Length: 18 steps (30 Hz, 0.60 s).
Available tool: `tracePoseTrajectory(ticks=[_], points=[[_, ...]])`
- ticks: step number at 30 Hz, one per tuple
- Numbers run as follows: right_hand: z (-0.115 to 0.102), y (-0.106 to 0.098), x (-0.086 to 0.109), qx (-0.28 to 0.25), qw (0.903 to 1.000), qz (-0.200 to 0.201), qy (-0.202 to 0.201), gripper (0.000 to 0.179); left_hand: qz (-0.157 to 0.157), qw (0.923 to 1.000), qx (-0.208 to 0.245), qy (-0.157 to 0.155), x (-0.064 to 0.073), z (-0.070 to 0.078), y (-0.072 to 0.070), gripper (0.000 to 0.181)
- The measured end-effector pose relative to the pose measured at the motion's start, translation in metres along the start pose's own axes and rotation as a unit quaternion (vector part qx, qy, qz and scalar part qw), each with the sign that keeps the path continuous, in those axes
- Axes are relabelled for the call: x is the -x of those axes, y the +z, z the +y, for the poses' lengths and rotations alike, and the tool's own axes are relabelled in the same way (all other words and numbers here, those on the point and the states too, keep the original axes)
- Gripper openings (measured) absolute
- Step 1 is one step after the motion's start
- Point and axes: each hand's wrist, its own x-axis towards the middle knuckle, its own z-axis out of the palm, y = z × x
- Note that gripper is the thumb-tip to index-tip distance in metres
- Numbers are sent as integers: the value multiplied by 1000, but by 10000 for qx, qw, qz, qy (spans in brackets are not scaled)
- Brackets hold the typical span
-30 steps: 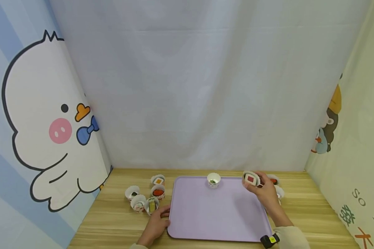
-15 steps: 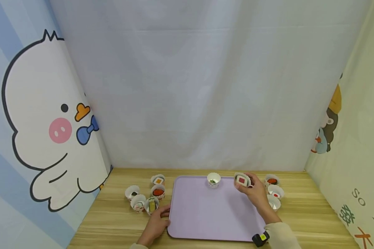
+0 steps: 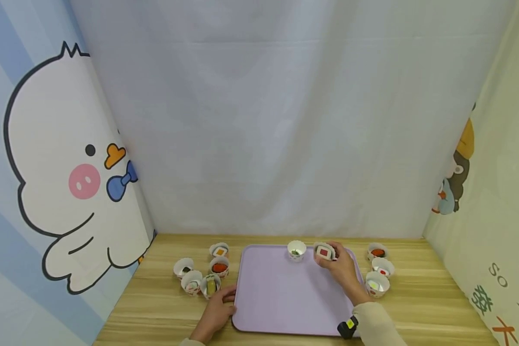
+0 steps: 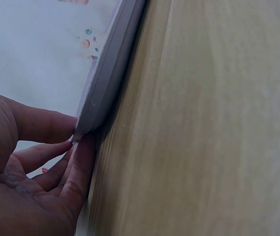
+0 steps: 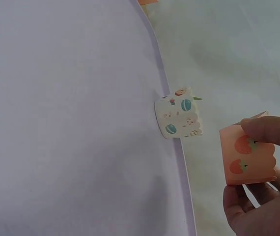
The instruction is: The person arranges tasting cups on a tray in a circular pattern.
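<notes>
Tray (image 3: 285, 298) on tabletop (image 3: 151, 307), curtain (image 3: 285, 120) behind. Five cups (image 3: 193, 283) left of tray, three cups (image 3: 382, 268) right. Lone cup (image 3: 296, 252) at far edge; held cup (image 3: 324, 253) just right, in right hand (image 3: 343, 269). Left hand (image 3: 216, 310) at left edge.

R. wall cloth (image 3: 463, 250) reads "SO", "發" & cut-off "Lu"; red char. (image 3: 504, 329) unclear.

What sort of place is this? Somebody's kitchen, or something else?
Hard to be certain, but probably a screened-off tabletop set rather than a kitchen: a plain pale curtain hangs behind the wooden table, a cartoon-printed sheet screens its left side, and a lilac tray lies on top.
</notes>
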Motion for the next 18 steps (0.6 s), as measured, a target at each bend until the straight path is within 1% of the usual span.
tracePoseTrajectory(ticks=[5,9,13,18], points=[[7,10,-6,273,9996,92,20,61,0,10000,-2,37,0,-1,-1,57],[15,15,-12,381,9992,127,85,59,0,10000,-19,47,0,-2,-1,57],[23,18,-14,390,9990,131,148,59,11,10000,-15,83,-1,-2,0,57],[29,22,-14,392,9991,140,101,57,46,9999,-48,118,0,-1,0,57]])
